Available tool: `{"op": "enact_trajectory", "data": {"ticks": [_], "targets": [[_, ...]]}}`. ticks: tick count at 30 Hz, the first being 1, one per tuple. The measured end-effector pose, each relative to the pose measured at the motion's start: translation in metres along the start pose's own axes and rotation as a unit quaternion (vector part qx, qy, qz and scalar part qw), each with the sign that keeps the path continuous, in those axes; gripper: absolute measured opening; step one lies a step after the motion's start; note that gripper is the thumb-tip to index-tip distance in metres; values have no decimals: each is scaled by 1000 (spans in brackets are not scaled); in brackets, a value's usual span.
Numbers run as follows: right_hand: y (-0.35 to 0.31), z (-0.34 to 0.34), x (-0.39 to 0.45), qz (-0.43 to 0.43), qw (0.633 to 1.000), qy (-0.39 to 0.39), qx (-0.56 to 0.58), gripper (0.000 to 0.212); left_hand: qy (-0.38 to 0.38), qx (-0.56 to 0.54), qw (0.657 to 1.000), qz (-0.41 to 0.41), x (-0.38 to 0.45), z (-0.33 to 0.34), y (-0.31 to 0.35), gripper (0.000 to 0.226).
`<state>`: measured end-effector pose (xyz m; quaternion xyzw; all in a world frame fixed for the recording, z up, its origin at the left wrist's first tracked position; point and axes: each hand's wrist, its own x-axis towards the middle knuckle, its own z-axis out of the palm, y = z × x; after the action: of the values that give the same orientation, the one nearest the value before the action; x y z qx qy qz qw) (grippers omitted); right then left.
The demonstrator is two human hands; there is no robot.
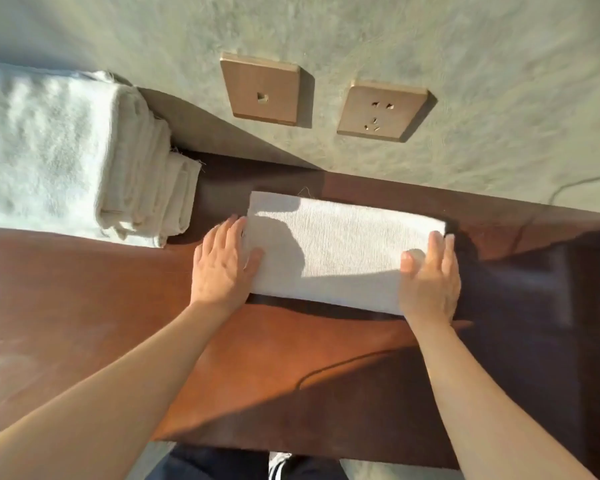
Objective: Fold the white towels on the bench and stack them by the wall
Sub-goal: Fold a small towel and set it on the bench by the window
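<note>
White terry cloth sits at the middle of the frame: your folded towel (340,251) lies flat as a long rectangle on the brown wooden bench (84,306), its far long edge close to the wall (430,46) and its near long edge facing you.

Your left hand (222,268) rests at the towel's left short end. The fingers are straight and spread, pointing up the frame along that edge, and they lie mostly on the bench just beside the cloth, while the thumb reaches right onto the towel's surface. Nothing is curled round the fabric here.

Your right hand (430,278) lies over the towel's right end, covering its lower right corner. The fingers are straight and close together, pressed flat on the cloth and reaching nearly to its far right corner; the thumb lies on the towel to their left. You hold nothing in a pinch; both hands only press.

In the upper left of the frame, a stack of folded towels (66,154) stands on the bench against the wall, well apart from the towel under your hands, with bare wood between.

Above the towel, two wood-coloured plates are set in the wall: a switch plate (260,88) and, to its right, a socket (381,110).
</note>
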<state>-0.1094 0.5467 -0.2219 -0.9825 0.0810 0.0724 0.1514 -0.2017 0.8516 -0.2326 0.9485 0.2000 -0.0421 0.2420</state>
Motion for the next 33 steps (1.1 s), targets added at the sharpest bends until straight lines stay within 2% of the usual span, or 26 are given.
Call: {"op": "enact_trajectory", "data": {"ticks": [3,5,7,9,10,12,13,15,17,20,22,24,27,30,33], "targets": [[-7,-6,-15,112,983,75,127,57,48,-114,992,-33,-23,1,12,34],[-12,-11,-22,202,957,52,201,57,66,-192,975,-88,-33,0,26,26],[-15,-13,-30,284,927,-2,246,55,58,-276,941,-187,-40,-4,38,28],[-15,-17,-41,298,907,-55,292,47,-9,-359,888,-286,-48,-11,47,39],[-16,-22,-49,283,903,-75,315,42,-56,-410,850,-326,-53,-12,49,40],[-20,-34,-69,234,913,-94,322,32,-169,-471,780,-377,-71,-23,49,32],[-22,-42,-80,203,925,-97,307,30,-220,-479,760,-381,-83,-31,49,27],[-34,-64,-102,137,943,-108,284,29,-252,-465,768,-361,-106,-49,42,18],[-54,-89,-123,83,951,-129,268,26,-205,-445,807,-331,-125,-82,30,8],[-101,-123,-143,26,951,-135,277,30,-139,-460,828,-287,-142,-146,10,5],[-142,-140,-153,10,942,-137,306,35,-97,-472,841,-246,-141,-191,-11,20],[-190,-152,-159,-4,939,-130,317,41,-61,-481,849,-212,-130,-237,-36,25],[-263,-161,-159,-59,929,-114,348,39,-10,-501,849,-167,-101,-304,-80,14],[-330,-156,-149,-71,911,-78,400,47,24,-544,830,-124,-60,-361,-135,35],[-384,-130,-127,-53,915,-35,399,47,29,-556,824,-109,-11,-402,-189,50]]}}
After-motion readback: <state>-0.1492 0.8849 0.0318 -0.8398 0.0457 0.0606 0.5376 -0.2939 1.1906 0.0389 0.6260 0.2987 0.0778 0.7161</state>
